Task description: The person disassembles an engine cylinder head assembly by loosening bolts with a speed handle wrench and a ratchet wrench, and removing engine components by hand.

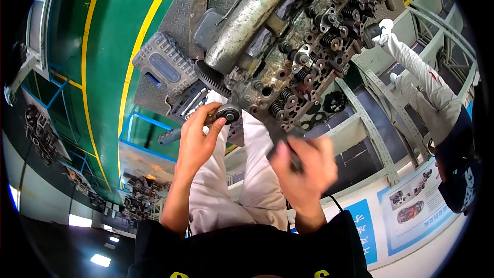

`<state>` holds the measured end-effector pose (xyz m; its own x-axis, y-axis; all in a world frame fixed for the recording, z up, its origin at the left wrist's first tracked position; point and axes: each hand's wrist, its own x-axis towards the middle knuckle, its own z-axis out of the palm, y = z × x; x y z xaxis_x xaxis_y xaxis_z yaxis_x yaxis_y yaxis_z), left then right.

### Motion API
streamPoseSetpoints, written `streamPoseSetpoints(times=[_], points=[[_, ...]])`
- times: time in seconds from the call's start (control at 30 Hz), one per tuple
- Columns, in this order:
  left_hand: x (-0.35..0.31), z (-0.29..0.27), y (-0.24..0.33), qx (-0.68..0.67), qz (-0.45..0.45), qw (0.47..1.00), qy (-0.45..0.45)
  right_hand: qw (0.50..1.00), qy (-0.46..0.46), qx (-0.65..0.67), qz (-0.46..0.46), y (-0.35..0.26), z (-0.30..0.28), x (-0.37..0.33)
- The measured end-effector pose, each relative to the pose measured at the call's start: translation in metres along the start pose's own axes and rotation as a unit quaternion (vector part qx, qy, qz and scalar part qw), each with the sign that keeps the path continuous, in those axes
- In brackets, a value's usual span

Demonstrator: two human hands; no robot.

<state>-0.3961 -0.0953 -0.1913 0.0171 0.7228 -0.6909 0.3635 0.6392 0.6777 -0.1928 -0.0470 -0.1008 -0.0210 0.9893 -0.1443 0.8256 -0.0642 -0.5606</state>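
My left hand (199,135) is closed around what looks like a ratchet wrench. Its round dark head (228,114) shows at my fingertips, by the near end of the engine cylinder head (288,67). A grey-blue grip (170,136) sticks out on the left of that hand. Motion blurs my right hand (307,172); its fingers curl about a dark, bar-like thing (278,141) whose kind I cannot make out. That thing lies over the near end of the cylinder head, where valve springs (278,109) stand in a row. A toothed gear (211,77) sits left of them.
A grey tool case (167,67) and an open socket tray (189,102) lie left of the engine on a chequered metal plate. A large metal pipe (254,15) runs along the engine. White frame rails (370,123) stand at the right, with another person (437,98) beyond.
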Motion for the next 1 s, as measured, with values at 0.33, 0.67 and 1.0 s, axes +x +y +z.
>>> streamPoseSetpoints(times=[0.33,0.67,1.0], points=[[0.007,0.012,0.023,-0.002,0.017,1.0,-0.009,0.861,0.152,0.32,0.365,0.13,-0.031,0.01],[0.019,0.048,0.036,0.051,0.039,0.998,-0.012,0.887,0.139,0.293,0.33,0.183,0.034,0.01],[0.028,0.06,0.053,0.149,-0.012,0.989,0.02,0.963,0.113,0.161,0.182,0.128,0.045,-0.029]])
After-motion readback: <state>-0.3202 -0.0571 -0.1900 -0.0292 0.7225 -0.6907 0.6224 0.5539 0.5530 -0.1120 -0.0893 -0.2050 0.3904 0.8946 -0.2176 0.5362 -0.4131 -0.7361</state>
